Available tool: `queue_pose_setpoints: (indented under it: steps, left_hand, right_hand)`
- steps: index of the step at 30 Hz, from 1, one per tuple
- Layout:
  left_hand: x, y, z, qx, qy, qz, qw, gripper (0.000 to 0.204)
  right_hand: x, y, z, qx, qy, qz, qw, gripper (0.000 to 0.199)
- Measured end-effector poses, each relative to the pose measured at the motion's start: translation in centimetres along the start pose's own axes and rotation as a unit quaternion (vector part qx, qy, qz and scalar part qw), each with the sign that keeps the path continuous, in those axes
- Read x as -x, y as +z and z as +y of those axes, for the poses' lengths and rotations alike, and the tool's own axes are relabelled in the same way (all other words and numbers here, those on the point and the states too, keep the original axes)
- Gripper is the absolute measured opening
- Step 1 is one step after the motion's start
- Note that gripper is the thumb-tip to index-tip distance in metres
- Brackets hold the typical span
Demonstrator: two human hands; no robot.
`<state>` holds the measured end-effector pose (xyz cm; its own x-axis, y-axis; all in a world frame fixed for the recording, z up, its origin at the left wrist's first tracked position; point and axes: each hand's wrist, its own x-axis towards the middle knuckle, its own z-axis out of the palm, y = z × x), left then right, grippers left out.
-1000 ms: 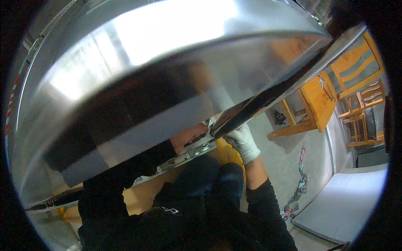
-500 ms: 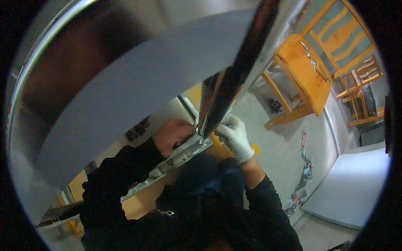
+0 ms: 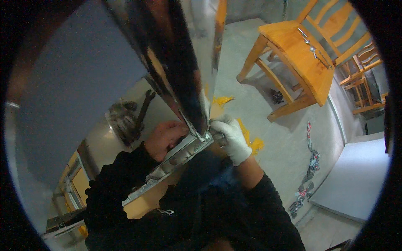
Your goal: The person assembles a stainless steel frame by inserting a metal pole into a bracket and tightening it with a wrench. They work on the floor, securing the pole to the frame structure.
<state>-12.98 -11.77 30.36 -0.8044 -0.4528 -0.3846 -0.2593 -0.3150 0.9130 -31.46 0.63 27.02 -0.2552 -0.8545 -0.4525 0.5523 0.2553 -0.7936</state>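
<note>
My bare left hand (image 3: 164,140) is closed against the left side of a joint, its fingertips partly hidden behind a shiny metal post (image 3: 171,58). The foot of this post meets the end of a silver metal rail (image 3: 169,163), which runs toward the lower left. On the joint's right side, my right hand (image 3: 232,140), in a white glove, has its fingers curled in a pinch by the post's foot. What either hand grips is too small or hidden to name. Left of my left hand lie an open-ended wrench (image 3: 144,109) and a dark grey bundle resembling work gloves (image 3: 121,121).
A wooden chair (image 3: 293,46) with metal tools (image 3: 313,50) on its seat stands at the upper right. Crumpled tape (image 3: 310,163) trails along the floor. A white panel (image 3: 349,180) is at the right, and yellow scraps (image 3: 256,146) lie near my right hand.
My view has shifted, so the post appears farther left, and the wrench and grey bundle are now uncovered. Both hands stay at the joint with little change.
</note>
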Motion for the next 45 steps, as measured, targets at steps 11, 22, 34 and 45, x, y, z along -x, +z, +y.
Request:
queue_pose_setpoints:
  steps: [11, 22, 34, 45]
  left_hand:
    - [0.3, 0.6, 2.4, -0.126, 0.128, -0.075, 0.981, 0.022]
    - [0.0, -0.8, 0.2, -0.115, -0.015, -0.053, 0.992, 0.021]
    - [0.8, 0.8, 1.0, 0.079, -0.092, 0.098, 0.988, 0.016]
    - [2.1, -4.0, -2.7, -0.417, 0.059, 0.024, 0.907, 0.01]
  right_hand:
    - [-0.3, -0.6, 2.0, -0.106, 0.004, -0.023, 0.994, 0.022]
    - [-1.4, -0.7, -1.8, 0.159, -0.083, -0.097, 0.979, 0.02]
    - [-2.2, -2.5, -3.1, 0.298, -0.169, -0.185, 0.921, 0.022]
    - [-3.7, -2.8, -3.5, 0.329, -0.145, -0.241, 0.902, 0.028]
